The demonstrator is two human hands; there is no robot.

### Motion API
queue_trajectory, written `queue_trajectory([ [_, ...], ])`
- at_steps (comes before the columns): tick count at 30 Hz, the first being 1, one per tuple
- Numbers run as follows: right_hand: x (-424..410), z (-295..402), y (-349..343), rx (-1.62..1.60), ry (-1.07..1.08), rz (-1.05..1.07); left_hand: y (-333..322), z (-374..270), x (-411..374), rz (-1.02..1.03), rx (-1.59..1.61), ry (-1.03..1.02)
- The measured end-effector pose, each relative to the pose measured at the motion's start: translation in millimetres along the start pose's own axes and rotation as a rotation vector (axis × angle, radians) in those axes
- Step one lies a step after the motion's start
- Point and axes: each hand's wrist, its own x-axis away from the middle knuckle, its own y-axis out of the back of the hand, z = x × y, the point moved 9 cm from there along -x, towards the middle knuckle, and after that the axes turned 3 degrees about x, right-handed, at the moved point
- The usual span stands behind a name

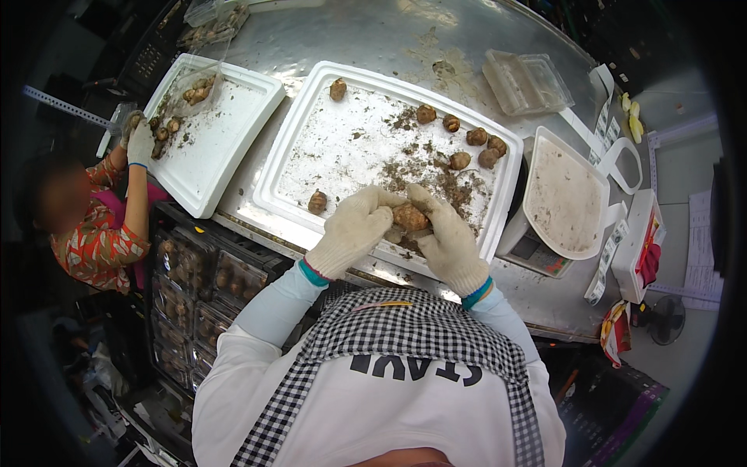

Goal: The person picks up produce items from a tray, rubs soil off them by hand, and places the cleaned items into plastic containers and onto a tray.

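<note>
Between my gloved hands, above the near edge of a white foam tray (315,82), is a brown taro corm (411,218). My left hand (357,230) touches its left side with thumb and fingertips. My right hand (454,245) wraps around its right side. Both hands wear off-white knit gloves with soil stains. Part of another corm (393,234) shows beneath my left hand. Several corms lie along the tray's far right, such as one (426,114) near the back rim. A single corm (317,202) rests at the near left, another (338,90) at the far left. Loose soil (455,192) covers the tray's right part.
To the right stands a scale with a white pan (563,192), near a label strip (607,262). Clear plastic boxes (525,82) sit behind. At left a co-worker's gloved hand (141,140) handles corms over another foam tray (216,169). A crate (187,292) holds packed boxes below.
</note>
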Motion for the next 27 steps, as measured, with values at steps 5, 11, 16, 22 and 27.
queue_trajectory([
  [5, 3, -17, 0, -0.299, -0.080, -0.074, -5, 11, -3, 0.076, 0.222, -0.146],
  [11, 1, -21, -2, -0.292, -0.100, -0.040, -3, 8, 0, 0.055, 0.132, -0.189],
  [16, 2, -21, -2, -0.278, -0.039, -0.075, -2, -2, 3, 0.030, -0.025, -0.204],
  [22, 1, 6, 3, 0.029, 0.097, -0.058, -9, 9, -5, 0.077, 0.109, -0.195],
  [27, -3, 16, 6, 0.079, 0.115, -0.032, -22, 16, -4, 0.304, 0.635, 0.012],
])
